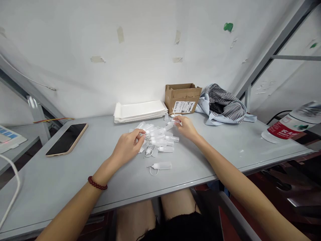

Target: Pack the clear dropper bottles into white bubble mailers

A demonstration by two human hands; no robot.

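Observation:
A loose pile of small clear plastic needle-tip bottles (pixel 159 137) with white caps on little loops lies at the middle of the grey table. My left hand (pixel 128 144) is at the pile's left side, its thumb and fingers curled together among the bottles; what they pinch is hidden. At the far right of the heap, my right hand (pixel 186 128) pinches a needle-tip bottle (pixel 171 122) with its fingertips. One single needle-tip bottle (pixel 162 166) lies on its side nearer the table's front edge, metal tip pointing left, cap hanging from its loop.
Behind the pile are a stack of white trays (pixel 140 110) and an open cardboard box (pixel 182 99). A striped cloth (pixel 224 103) lies right of the box. A large water bottle (pixel 288 127) rests at far right, a phone (pixel 67 139) at left. The table (pixel 120 190) ends before my lap.

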